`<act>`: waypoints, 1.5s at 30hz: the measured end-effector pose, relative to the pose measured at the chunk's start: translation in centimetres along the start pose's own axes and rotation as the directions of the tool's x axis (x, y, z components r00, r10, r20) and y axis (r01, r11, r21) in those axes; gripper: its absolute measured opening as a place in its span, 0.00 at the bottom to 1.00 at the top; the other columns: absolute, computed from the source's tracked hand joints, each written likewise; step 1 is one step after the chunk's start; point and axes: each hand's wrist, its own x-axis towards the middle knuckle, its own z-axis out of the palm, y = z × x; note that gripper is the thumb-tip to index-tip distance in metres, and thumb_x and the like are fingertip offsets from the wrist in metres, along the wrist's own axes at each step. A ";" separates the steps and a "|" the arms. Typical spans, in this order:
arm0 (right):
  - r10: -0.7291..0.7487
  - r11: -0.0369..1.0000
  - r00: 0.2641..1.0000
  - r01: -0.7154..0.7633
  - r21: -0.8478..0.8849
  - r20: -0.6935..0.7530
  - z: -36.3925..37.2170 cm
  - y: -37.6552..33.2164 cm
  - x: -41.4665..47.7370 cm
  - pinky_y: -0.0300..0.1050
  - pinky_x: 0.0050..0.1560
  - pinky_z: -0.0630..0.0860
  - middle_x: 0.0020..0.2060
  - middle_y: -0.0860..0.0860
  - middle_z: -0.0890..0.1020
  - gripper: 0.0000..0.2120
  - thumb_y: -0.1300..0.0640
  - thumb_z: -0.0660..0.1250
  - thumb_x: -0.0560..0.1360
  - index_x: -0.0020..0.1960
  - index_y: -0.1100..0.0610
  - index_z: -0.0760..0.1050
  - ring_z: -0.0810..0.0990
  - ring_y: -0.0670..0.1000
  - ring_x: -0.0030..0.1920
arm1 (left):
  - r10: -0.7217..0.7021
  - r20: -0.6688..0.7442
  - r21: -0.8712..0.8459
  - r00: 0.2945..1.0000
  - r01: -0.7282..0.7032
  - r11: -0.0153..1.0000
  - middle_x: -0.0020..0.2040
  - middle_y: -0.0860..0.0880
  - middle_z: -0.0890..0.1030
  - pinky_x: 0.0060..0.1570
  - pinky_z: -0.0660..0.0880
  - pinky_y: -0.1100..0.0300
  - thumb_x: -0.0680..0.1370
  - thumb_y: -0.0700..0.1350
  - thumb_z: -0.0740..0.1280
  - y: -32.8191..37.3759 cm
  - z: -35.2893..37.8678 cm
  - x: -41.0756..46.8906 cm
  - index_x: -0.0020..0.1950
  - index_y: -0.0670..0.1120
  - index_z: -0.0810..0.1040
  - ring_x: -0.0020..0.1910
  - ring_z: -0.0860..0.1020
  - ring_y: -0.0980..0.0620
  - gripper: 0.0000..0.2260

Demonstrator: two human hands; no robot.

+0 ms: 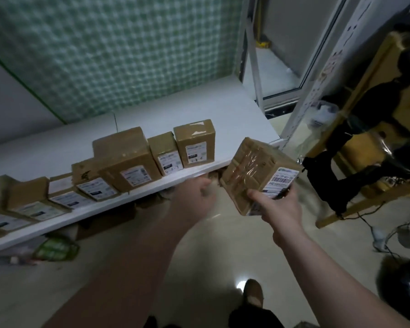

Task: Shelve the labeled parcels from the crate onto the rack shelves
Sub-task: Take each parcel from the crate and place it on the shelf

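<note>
Along the white flat rack shelf a row of labelled brown cardboard parcels is stood. Just below the shelf edge, right of the row's end, a taped brown cardboard parcel is gripped by the right hand. The left hand, nearer the shelf, is blurred, so its grip cannot be told.

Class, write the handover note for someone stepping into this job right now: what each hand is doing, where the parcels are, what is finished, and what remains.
Right hand: grips a taped parcel with a barcode label, in the air off the right end of the row.
Left hand: at the front edge of the shelf, motion-blurred; nothing visible in it.
Done: a row of parcels stands along the shelf's front edge, labels facing out.
Left: set the held parcel on the bare stretch to the right of the row. The crate is not in view, so I cannot tell how many parcels remain.
</note>
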 end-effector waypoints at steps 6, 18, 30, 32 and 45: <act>-0.087 0.986 0.996 0.086 -0.144 -0.002 -0.5 0.8 11.0 0.42 0.51 0.73 0.51 0.45 0.81 0.39 0.52 0.82 0.55 0.62 0.53 0.71 0.81 0.49 0.53 | -0.056 -0.105 0.117 0.993 0.068 0.991 0.45 0.49 0.81 0.41 0.70 0.70 0.79 0.41 0.62 1.0 5.2 6.5 0.52 0.44 0.82 0.43 0.77 0.55 0.09; -0.248 0.947 0.968 0.251 -0.199 0.042 9.0 7.7 24.0 0.48 0.65 0.73 0.64 0.50 0.74 0.51 0.51 0.84 0.55 0.72 0.53 0.62 0.73 0.51 0.66 | 0.032 0.112 0.714 0.993 -0.103 0.693 0.69 0.47 0.67 0.66 0.64 0.47 0.77 0.44 0.59 -8.2 17.1 20.4 0.71 0.46 0.67 0.66 0.67 0.45 0.21; -0.310 0.905 0.947 0.320 -0.279 0.080 14.8 9.4 28.2 0.46 0.67 0.65 0.75 0.54 0.59 0.61 0.47 0.82 0.62 0.80 0.54 0.43 0.61 0.50 0.72 | -0.012 0.089 0.699 0.996 -0.053 0.713 0.78 0.46 0.50 0.72 0.59 0.45 0.79 0.45 0.60 -12.7 20.3 25.3 0.78 0.48 0.48 0.76 0.54 0.44 0.32; -0.319 0.897 0.944 0.330 -0.293 0.089 15.4 9.4 28.5 0.49 0.67 0.66 0.75 0.54 0.59 0.62 0.48 0.82 0.62 0.80 0.54 0.43 0.63 0.51 0.72 | -0.002 0.059 0.686 0.998 -0.039 0.726 0.78 0.47 0.51 0.71 0.61 0.45 0.78 0.46 0.61 -12.9 20.6 25.4 0.78 0.48 0.49 0.75 0.56 0.44 0.32; -0.212 0.864 0.962 0.267 -0.427 0.173 17.1 9.7 30.4 0.51 0.67 0.68 0.73 0.56 0.62 0.52 0.57 0.78 0.68 0.79 0.56 0.47 0.65 0.54 0.71 | 0.020 0.061 0.629 0.998 -0.054 0.775 0.78 0.46 0.50 0.70 0.61 0.44 0.77 0.46 0.64 -13.4 21.3 24.5 0.76 0.48 0.56 0.76 0.53 0.44 0.30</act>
